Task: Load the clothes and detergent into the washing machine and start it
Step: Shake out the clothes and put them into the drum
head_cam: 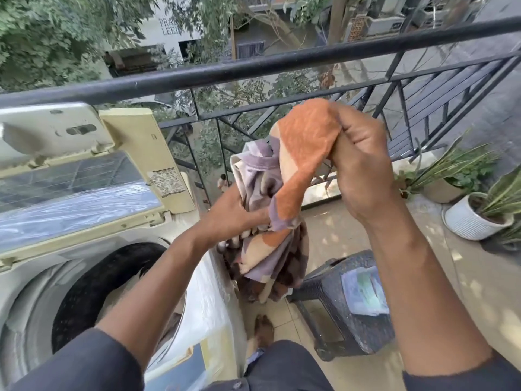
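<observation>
Standing on a tiled balcony floor, a person in dark sleeves is holding a towel (284, 193) with both hands, in the air just to the right of the washing machine (93, 277). The right hand (361, 165) is raised, and its grip is pinching the orange upper corner of the towel, fingers curled tightly round the cloth. The left hand (236, 213) is lower and is gripping the bunched middle of the towel, where the purple, cream and brown parts are folding together. The lower end of the towel is hanging down beside the right wall of the machine, above the floor; I cannot tell whether it is touching that wall.

The washing machine is a top-loading one. Its lid (84, 176) is standing open, tilted back toward the railing, and the round drum opening is showing dark inside. A black stool (346, 303) is standing on the floor just right of the hanging towel, with a pale packet (365, 292) lying on its seat. Farther right, potted plants (479, 204) are standing near the black railing (253, 69). Beyond the railing, trees and buildings are showing below.
</observation>
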`<state>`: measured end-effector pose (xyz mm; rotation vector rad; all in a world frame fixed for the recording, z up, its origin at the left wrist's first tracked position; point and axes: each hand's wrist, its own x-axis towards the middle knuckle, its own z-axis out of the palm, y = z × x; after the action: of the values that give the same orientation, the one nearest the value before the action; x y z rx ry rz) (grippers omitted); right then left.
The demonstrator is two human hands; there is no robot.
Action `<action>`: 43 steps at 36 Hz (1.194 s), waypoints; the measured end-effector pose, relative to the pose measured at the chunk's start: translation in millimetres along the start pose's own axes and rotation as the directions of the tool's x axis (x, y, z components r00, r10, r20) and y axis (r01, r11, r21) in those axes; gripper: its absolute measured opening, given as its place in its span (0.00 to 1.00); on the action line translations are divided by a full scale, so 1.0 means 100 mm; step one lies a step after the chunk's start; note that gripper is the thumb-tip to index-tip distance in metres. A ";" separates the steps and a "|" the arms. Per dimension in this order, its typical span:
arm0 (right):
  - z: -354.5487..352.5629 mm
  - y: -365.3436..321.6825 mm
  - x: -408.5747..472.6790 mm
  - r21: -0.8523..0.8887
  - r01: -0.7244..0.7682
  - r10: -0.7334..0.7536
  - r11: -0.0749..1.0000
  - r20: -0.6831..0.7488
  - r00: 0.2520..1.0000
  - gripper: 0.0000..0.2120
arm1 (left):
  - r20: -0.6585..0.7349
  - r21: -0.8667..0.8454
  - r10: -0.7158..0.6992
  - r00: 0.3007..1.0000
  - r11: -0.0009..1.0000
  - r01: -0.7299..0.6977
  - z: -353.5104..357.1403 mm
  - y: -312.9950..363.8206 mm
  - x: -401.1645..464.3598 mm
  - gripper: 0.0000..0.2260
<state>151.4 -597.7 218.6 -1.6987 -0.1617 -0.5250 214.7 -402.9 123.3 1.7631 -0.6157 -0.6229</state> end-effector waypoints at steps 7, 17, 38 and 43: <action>0.13 0.22 -0.11 -0.172 -0.121 0.136 0.978 0.075 0.988 0.11 | -0.113 0.203 -0.010 0.993 0.979 0.033 0.15 -0.03 0.09 0.05; 0.22 0.94 -1.04 -0.326 -0.449 0.325 0.832 -0.369 0.870 0.24 | -0.331 0.009 0.066 0.941 0.998 -0.066 0.14 0.09 0.18 0.16; 0.06 2.02 -1.38 -0.494 -0.825 0.893 0.275 -0.187 0.410 0.14 | -0.448 -0.006 0.066 0.892 0.997 -0.076 -0.05 0.10 0.20 0.09; -0.28 1.65 -1.07 -0.220 -0.846 0.796 0.486 -0.289 0.532 0.15 | -0.475 -0.020 -0.043 0.879 0.999 0.038 -0.10 -0.10 0.10 0.04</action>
<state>113.9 -638.5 27.7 -1.8136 0.9047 0.0871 229.8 -400.0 115.0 1.8332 -0.2315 -0.1984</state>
